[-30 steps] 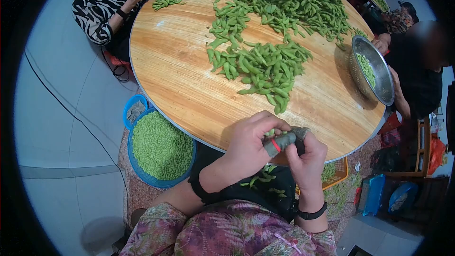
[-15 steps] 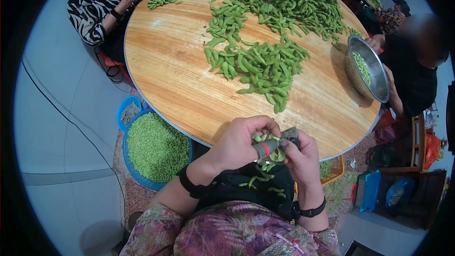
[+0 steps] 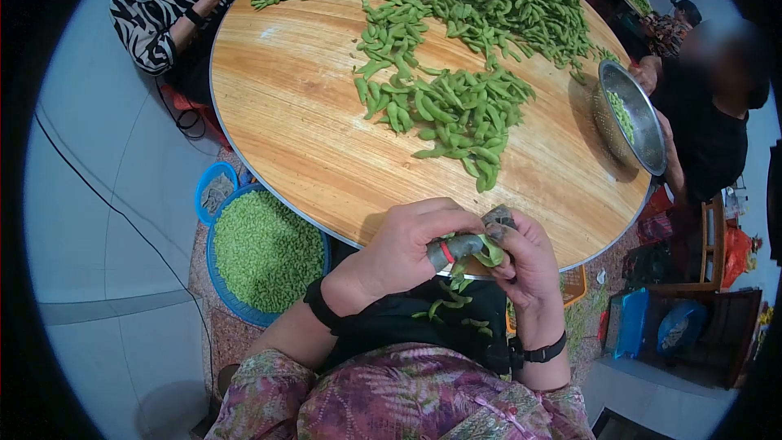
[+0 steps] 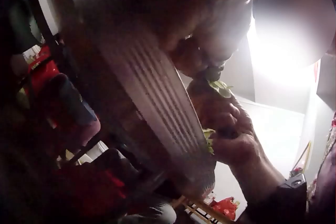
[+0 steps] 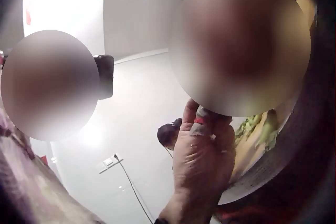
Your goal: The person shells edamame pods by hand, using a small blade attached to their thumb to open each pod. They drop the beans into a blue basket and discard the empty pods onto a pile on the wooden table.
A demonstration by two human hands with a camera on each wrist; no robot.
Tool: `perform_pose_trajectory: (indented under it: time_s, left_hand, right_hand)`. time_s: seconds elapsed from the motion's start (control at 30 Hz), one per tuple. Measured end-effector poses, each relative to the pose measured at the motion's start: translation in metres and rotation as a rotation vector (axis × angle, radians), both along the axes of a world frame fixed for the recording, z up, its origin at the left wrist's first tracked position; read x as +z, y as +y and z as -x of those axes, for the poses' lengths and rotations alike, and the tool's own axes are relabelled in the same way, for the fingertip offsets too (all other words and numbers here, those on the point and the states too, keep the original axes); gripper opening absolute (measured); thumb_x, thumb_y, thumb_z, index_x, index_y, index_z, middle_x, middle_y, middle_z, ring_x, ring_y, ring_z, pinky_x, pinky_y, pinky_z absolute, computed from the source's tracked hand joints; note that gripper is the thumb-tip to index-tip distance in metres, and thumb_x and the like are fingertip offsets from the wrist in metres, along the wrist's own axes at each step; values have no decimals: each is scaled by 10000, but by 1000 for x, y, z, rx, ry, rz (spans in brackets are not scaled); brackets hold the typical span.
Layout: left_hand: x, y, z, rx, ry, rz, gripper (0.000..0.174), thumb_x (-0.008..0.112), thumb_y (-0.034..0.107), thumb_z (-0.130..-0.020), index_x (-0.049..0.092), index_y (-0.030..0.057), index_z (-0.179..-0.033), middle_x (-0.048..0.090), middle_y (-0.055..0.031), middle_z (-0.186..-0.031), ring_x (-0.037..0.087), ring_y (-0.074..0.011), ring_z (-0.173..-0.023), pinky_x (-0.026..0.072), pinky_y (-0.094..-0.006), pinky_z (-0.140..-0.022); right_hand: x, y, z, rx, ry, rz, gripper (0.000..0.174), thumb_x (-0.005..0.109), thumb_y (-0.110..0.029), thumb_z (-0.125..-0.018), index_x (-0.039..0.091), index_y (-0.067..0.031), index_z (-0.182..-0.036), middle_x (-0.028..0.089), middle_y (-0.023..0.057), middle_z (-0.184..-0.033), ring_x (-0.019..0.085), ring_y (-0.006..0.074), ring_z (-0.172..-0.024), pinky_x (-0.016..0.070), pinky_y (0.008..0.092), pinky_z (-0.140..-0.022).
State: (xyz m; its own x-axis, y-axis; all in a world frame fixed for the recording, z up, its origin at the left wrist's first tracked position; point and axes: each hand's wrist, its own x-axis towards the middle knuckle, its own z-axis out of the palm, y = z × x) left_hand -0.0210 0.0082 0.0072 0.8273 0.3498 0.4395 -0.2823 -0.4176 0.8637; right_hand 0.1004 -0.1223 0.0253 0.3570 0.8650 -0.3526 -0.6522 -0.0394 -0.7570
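At the near edge of the table, my left hand [image 3: 399,248] curls round green soybean pods, its thumb wrapped in grey with a red band. Against that thumb tip, my right hand [image 3: 533,261] pinches a bent soybean pod [image 3: 490,253] with its thumb and a grey-wrapped finger. Pale pod pieces hang below the left thumb. In the left wrist view, green bits [image 4: 220,88] show at the right hand's fingers. The left hand also appears in the right wrist view, its wrapped thumb [image 5: 199,128] upright. Several loose pods [image 3: 448,303] lie on the dark apron over my lap.
A large pod heap [image 3: 489,8] covers the far side of the round wooden table [image 3: 285,114], with a smaller pile [image 3: 464,110] nearer. Shelled beans fill a blue basket [image 3: 265,253] at the lower left. Another person holds a metal colander [image 3: 652,130] at the right.
Both hands have drawn slightly left and the pod between them now bends out past the left thumb. Pod pieces now hang below the hands. The piles look much the same.
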Motion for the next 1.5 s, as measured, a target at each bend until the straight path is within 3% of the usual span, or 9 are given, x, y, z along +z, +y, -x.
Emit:
perform_pose_trajectory:
  time_s: [0.3,0.37,0.43,0.5,0.6,0.87,1.1,1.37,1.5]
  left_hand:
    - [-7,10,6,-155,212,105,105,569,41,-800,543,18,-899,589,-46,-783,556,-140,-677,435,-242,-597]
    - [-7,18,12,-213,311,354,80,540,24,-821,532,18,-901,583,-18,-785,533,-93,-675,424,-221,-599]
    - [-6,24,16,-27,383,574,91,544,14,-808,543,18,-899,562,-18,-751,522,-77,-692,426,-235,-628]
    - [-5,16,13,-28,363,511,124,531,-12,-807,554,16,-926,576,-8,-784,528,-72,-717,430,-225,-639]
    - [-1,-1,3,-89,322,491,144,539,25,-841,566,4,-981,579,-8,-850,506,-44,-699,413,-183,-613]
    - [-9,-12,-15,41,241,617,226,572,47,-832,528,3,-1048,546,-7,-852,497,-44,-691,394,-167,-592]
    - [-14,-27,-33,-88,59,1159,181,564,-13,-813,556,-16,-994,581,-55,-945,545,-85,-756,452,-209,-650]
    - [-11,-33,-30,57,7,1092,112,562,16,-834,564,-7,-944,591,-28,-872,538,-67,-762,450,-205,-668]
    - [-6,-39,-29,182,104,839,70,546,23,-847,559,9,-914,571,1,-834,532,-64,-744,442,-198,-672]
  right_hand:
    - [0,-6,-11,54,-319,124,106,584,-102,-823,603,-1,-851,516,-26,-580,405,22,-437,302,173,-409]
    - [6,-18,-30,686,-717,-138,120,596,-109,-812,615,8,-831,543,-3,-597,472,62,-487,374,215,-461]
    - [17,-8,-32,743,-798,-194,145,633,-129,-783,616,14,-797,550,37,-598,515,105,-543,415,262,-513]
    - [6,6,-28,94,-1268,309,193,662,-151,-748,588,15,-812,566,101,-606,573,197,-581,442,320,-532]
    - [-11,31,-35,-98,-1669,488,223,665,-163,-726,542,5,-806,577,175,-639,588,325,-607,457,394,-555]
    - [-16,19,-30,-70,-1608,455,195,639,-128,-724,509,1,-788,574,218,-660,571,390,-644,454,439,-561]
    - [-3,-1,-13,-227,-1165,138,142,642,-17,-734,555,22,-840,580,62,-645,535,86,-578,440,240,-537]
    - [-3,-19,-13,134,-233,-28,165,436,-159,-934,512,-13,-928,494,-15,-680,413,45,-542,330,181,-504]
    - [-8,-23,-13,164,-147,-78,196,398,-167,-947,517,-19,-899,476,-15,-654,383,38,-516,298,176,-476]
